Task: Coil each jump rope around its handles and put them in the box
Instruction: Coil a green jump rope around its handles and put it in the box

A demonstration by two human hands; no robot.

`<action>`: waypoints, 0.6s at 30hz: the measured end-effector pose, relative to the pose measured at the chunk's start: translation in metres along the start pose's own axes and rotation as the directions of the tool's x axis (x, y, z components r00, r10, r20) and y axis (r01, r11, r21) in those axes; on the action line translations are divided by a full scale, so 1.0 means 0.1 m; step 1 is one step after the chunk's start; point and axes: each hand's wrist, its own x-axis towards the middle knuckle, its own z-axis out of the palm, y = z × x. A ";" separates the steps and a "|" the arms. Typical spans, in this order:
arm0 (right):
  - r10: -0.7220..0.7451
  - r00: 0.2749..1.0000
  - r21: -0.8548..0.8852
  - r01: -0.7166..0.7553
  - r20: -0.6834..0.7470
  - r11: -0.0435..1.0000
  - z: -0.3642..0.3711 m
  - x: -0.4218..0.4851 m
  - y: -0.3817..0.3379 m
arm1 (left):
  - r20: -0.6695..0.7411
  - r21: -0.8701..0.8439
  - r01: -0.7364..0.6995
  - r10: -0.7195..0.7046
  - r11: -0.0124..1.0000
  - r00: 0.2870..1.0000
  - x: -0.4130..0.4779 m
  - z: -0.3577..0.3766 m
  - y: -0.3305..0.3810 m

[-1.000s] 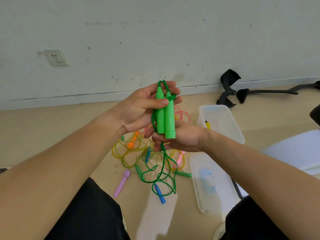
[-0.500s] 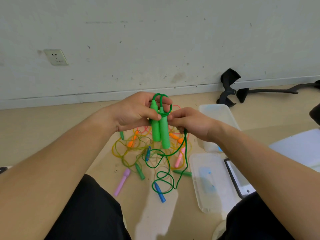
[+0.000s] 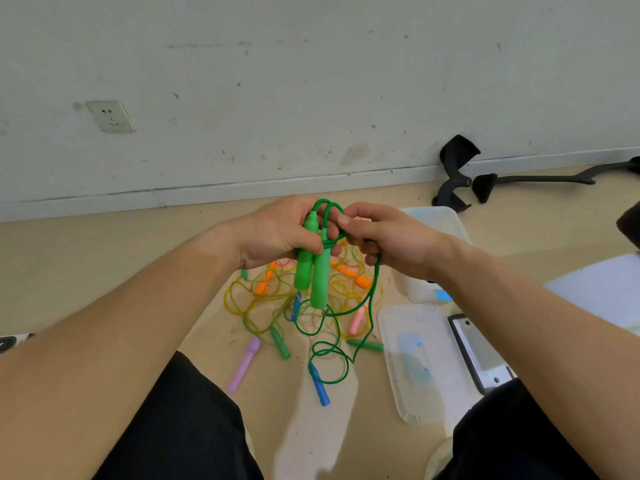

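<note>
Your left hand [image 3: 277, 235] grips the two green handles [image 3: 313, 271] side by side, upright above the tangled ropes on the floor. Your right hand [image 3: 394, 242] pinches the green cord [image 3: 374, 292] beside their tops, and the rest hangs to the floor. The box [image 3: 436, 220] sits just behind that hand.
</note>
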 end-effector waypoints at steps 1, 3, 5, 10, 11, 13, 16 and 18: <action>-0.011 1.000 0.010 0.011 -0.023 1.000 0.01 0.01 0.02 | -0.012 0.021 -0.007 0.008 1.000 1.000 0.01 0.01 0.00; -0.010 0.999 0.037 0.011 -0.035 0.999 0.02 0.04 0.07 | -0.039 0.060 -0.024 0.026 0.998 0.999 0.02 0.04 0.00; -0.002 0.999 0.058 0.004 -0.043 0.998 0.04 0.05 0.09 | -0.076 0.089 -0.032 0.039 0.996 0.996 0.03 0.07 -0.02; -0.050 0.995 0.160 0.064 -0.088 0.985 0.08 0.07 0.06 | -0.219 -0.039 -0.030 0.021 0.999 0.976 0.09 0.11 -0.03; -0.060 0.994 0.163 0.076 -0.096 0.984 0.09 0.08 0.06 | -0.263 -0.040 -0.038 0.026 0.998 0.964 0.10 0.13 -0.05; -0.064 0.991 0.173 0.084 -0.116 0.981 0.11 0.09 0.05 | -0.381 -0.001 -0.057 0.053 0.998 0.923 0.15 0.15 -0.10; -0.053 0.985 0.190 0.085 -0.166 0.978 0.12 0.12 0.05 | -0.521 0.022 -0.074 0.075 0.997 0.850 0.22 0.19 -0.16; -0.044 0.975 0.185 0.085 -0.216 0.979 0.12 0.12 0.04 | -0.543 0.012 -0.070 0.065 0.997 0.837 0.24 0.22 -0.16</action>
